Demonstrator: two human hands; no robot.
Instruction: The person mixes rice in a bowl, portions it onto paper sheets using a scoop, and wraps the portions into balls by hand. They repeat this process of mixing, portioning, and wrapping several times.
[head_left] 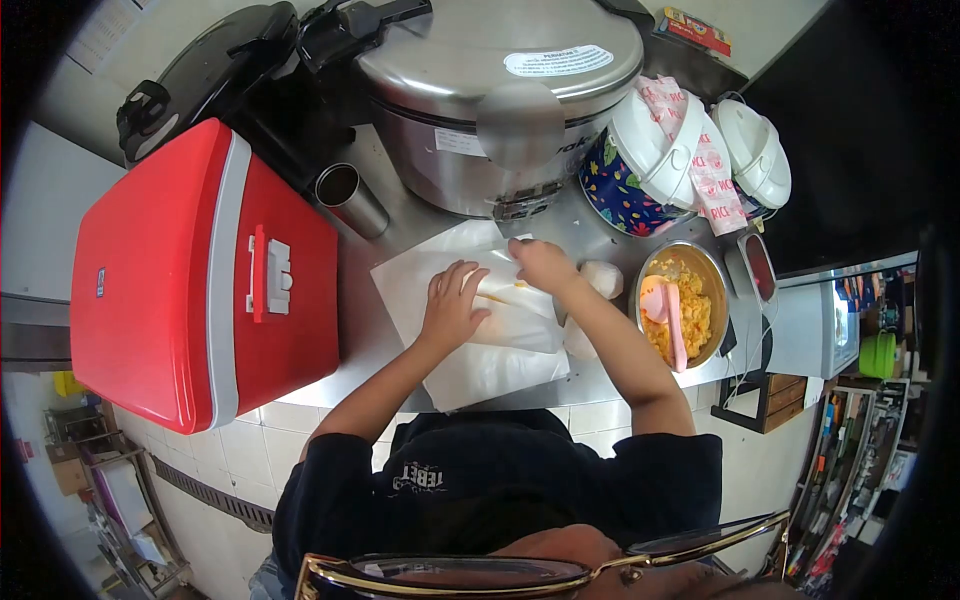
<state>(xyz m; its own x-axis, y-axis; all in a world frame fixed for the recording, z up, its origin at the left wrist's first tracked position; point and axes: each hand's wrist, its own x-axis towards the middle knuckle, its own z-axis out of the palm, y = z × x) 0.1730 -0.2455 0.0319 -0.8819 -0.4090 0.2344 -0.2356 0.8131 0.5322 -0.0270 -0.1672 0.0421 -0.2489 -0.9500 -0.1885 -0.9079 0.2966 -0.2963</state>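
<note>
A sheet of white wrapping paper (480, 365) lies spread on the steel counter (350, 330). My left hand (452, 303) presses flat on it with fingers spread, next to a folded part of the paper (520, 325). My right hand (543, 264) pinches the upper fold of the same paper and holds it over what lies inside, which is hidden. A small white wrapped bundle (603, 277) sits just right of my right hand.
A metal bowl (715, 275) of yellow food with a pink scoop (668, 310) stands at the right. Behind are a large steel rice cooker (490, 90), a floral container (625, 190), a steel cup (350, 198) and, at the left, a red cooler box (190, 280).
</note>
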